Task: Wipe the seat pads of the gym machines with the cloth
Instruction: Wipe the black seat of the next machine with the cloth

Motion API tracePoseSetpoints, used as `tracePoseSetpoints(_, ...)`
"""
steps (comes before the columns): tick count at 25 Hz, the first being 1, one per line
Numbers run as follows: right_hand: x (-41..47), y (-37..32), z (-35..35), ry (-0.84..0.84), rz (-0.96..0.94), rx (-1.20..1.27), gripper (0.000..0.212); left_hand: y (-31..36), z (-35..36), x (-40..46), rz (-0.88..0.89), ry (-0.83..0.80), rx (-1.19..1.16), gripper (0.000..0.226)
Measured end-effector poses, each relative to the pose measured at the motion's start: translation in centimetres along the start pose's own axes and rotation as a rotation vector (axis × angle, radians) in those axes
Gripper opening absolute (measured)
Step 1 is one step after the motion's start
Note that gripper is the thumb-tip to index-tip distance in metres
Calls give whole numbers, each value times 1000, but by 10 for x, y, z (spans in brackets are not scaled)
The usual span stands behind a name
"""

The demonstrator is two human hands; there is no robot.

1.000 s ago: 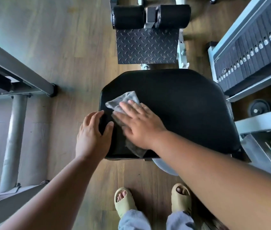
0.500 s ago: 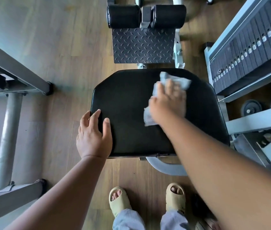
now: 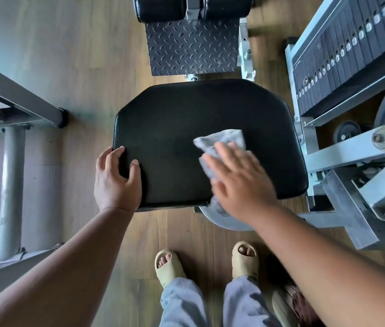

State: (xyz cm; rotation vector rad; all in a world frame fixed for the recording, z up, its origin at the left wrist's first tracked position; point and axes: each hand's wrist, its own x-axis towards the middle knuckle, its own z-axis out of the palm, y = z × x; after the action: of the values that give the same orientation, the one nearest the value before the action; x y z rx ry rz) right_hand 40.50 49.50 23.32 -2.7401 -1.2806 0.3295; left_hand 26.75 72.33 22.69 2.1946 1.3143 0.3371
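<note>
Frame, far left: grey metal frame (image 3: pixel 12 190) of a neighbouring machine, one upright tube and slanted bars, standing on the wood floor (image 3: pixel 87 67).
Left hand: my left hand (image 3: pixel 116 182) rests on the near-left corner of the seat pad (image 3: pixel 186 128); fingers curl over the left edge, thumb lies on the top face. It grips the pad's corner.
Seat pad: black, glossy, broad, with clipped far corners; sits mid-view, directly in front of my feet.
Foot plate: dark checker-pattern foot plate (image 3: pixel 191 48) just beyond the pad's far edge, two black roller pads (image 3: pixel 191 8) above it at the top of view.
Cloth: pale grey cloth (image 3: pixel 222 140), crumpled, lies on the right half of the pad, partly under my palm; a tail of it hangs off the near edge.
Right hand: my right hand (image 3: pixel 241 180) lies flat on the cloth, fingers straight and spread, pressing it to the pad. Slightly blurred.
Feet: beige slides (image 3: pixel 244 258), grey trousers, below the pad.
Far right: weight stack (image 3: pixel 352 48) and grey steel beams, beside the pad.
</note>
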Motion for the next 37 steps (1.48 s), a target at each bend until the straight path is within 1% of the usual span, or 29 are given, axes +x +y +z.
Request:
tracePoseSetpoints(2,-15,47,-12,-17,156,-51,59,-1,0,0,0,-8,8,47)
tracePoseSetpoints(4,-21,74,-22,-60,280,-85,61,-2,0,0,-6,-12,11,49)
tracePoseSetpoints(6,-14,66,-24,-100,406,-69,63,-4,0,-1,-6,-7,15,50)
tracePoseSetpoints(8,9,32,-21,-102,467,-19,65,-4,2,-1,-6,15,6,50)
tracePoseSetpoints(10,32,-17,-17,-102,406,8,68,-2,1,-2,-13,16,-1,50)
tracePoseSetpoints(12,53,-74,-12,-129,279,63,66,-3,0,0,-10,4,-42,52)
tracePoseSetpoints(14,66,-125,-9,-229,85,165,66,-3,-5,3,-9,13,-250,57)
tracePoseSetpoints(15,68,-143,-10,-282,-21,246,65,-5,-10,5,-29,46,-362,58)
tracePoseSetpoints(16,68,-149,-13,-313,-90,391,62,-6,-17,5,-44,91,-423,58)
tracePoseSetpoints(17,67,-143,-20,-300,-103,600,59,-7,-24,3,-34,127,-400,55)
tracePoseSetpoints(18,65,-128,-27,-238,-68,789,57,-5,-30,-3,26,138,-309,52)
tracePoseSetpoints(19,63,-106,-31,-164,-3,860,56,2,-35,-10,132,114,-173,50)
tracePoseSetpoints(20,63,-80,-33,-96,68,793,54,12,-35,-18,244,41,-15,51)
tracePoseSetpoints(21,67,-52,-32,-55,107,627,52,22,-27,-25,339,-67,154,55)
tracePoseSetpoints(22,71,-27,-31,-53,116,416,50,33,-15,-28,390,-183,307,61)
tracePoseSetpoints(23,77,-8,-29,-68,108,234,49,43,-1,-28,390,-263,423,68)
tracePoseSetpoints(24,84,5,-25,-81,90,108,49,52,12,-25,359,-297,499,72)
tracePoseSetpoints(25,90,13,-21,-87,76,45,50,58,23,-20,318,-300,539,74)
tracePoseSetpoints(27,97,19,-15,-91,88,27,53,62,35,-4,245,-270,539,73)
tracePoseSetpoints(31,96,23,-11,-32,82,36,54,68,42,39,115,-214,533,73)
tracePoseSetpoints(33,97,24,-10,-34,73,38,55,73,49,65,118,-196,557,73)
tracePoseSetpoints(36,98,24,-10,-27,78,57,56,80,55,104,186,-169,581,70)
tracePoseSetpoints(37,97,24,-10,-20,80,62,56,84,55,116,175,-174,577,67)
